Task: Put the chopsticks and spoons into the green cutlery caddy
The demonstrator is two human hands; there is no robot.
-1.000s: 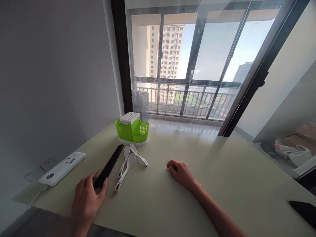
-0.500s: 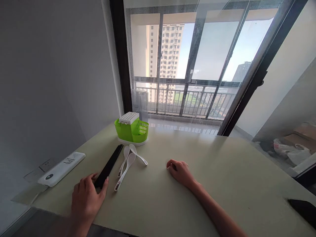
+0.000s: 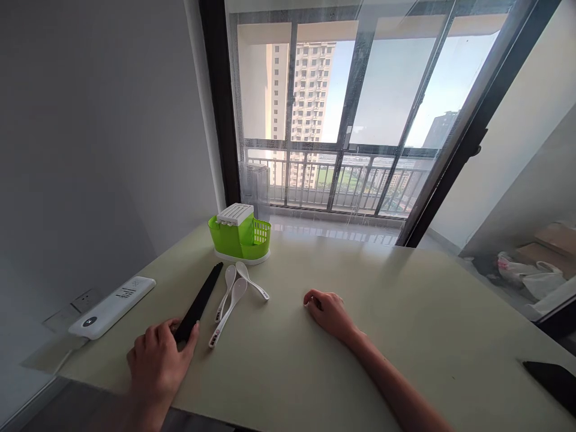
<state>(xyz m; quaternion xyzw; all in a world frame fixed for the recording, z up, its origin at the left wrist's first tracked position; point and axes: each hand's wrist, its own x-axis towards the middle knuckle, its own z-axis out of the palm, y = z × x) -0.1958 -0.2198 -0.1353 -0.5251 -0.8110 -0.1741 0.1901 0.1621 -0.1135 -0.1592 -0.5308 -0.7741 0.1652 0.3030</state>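
Observation:
My left hand (image 3: 159, 354) is closed around the near end of a bundle of black chopsticks (image 3: 199, 303), thumb on the right and fingers on the left. The bundle lies on the table, pointing away from me. Just right of it are three white spoons: one long in front (image 3: 229, 312), one behind it to the left (image 3: 229, 278), and one angled to the right (image 3: 254, 285). My right hand (image 3: 327, 310) rests on the table to the right of the spoons, fingers curled in, with nothing visible in it.
Behind the spoons stands a green utensil holder (image 3: 240, 237) with a white slotted top and white base. A white power strip (image 3: 112, 307) with a cord lies at the left table edge. At the right edge is a dark flat object (image 3: 551, 381). A glass door is beyond the table (image 3: 360, 360).
The chopsticks look pressed slightly closer together, and their far ends have shifted a little left. My left hand has moved only slightly; my right hand stays in place.

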